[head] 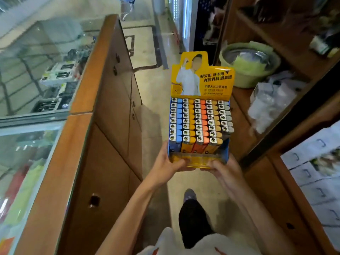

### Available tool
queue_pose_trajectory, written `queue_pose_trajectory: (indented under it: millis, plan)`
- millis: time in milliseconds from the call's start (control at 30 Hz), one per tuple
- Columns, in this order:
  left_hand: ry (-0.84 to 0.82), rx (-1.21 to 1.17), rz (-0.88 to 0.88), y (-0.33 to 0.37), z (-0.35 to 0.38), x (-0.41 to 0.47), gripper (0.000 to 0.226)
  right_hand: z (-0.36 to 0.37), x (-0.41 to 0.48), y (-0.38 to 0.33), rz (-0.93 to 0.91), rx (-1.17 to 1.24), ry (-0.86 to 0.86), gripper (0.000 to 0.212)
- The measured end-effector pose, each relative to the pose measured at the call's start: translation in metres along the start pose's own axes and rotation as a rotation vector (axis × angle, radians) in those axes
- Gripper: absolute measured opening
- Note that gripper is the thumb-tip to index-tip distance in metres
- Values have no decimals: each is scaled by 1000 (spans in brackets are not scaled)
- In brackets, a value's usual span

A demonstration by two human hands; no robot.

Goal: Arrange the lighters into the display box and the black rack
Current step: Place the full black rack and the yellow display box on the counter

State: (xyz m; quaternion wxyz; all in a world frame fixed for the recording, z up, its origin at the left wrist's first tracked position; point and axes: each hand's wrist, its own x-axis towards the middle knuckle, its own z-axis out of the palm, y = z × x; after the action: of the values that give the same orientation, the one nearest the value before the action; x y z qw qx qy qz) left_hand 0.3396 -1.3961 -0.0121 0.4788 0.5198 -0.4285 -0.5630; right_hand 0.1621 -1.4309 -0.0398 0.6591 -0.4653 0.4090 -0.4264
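Tiled floor between wooden counter, shelves

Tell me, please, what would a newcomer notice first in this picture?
The eye goes first to the yellow box in the middle, held at its near end by the left hand and the right hand. Its lighters stand in rows of blue, yellow, orange, tan and grey. A glass counter runs along the left, and a green tub sits at upper right.
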Motion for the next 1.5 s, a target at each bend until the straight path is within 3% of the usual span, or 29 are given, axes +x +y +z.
queue_pose_trajectory:
  millis: [167,500,600,767,867,1000,1200,1500]
  plan:
    - [-1,-5,-25,20,-17,127,56,-16,122,-22,-9,5,29,47]
    - [-104,-14,-49,64,-64,360,79,-33,344,-49,7,8,154,42]
    - [-197,12,-41,73,-81,434,72,-35,406,-48,3,29,291,44]
    - [-405,82,-48,98,-91,547,57,-36,481,-55,-1,-22,554,29]
    - [-519,132,-72,112,-82,606,63,-47,516,-69,31,0,647,15]
    - [-653,175,-60,118,-58,674,64,-75,555,-87,-45,35,707,47]
    - [-787,283,31,120,1,770,59,-140,612,-98,-124,99,794,47]
    - [-929,244,-73,118,97,879,52,-222,670,-129,-274,97,905,39]
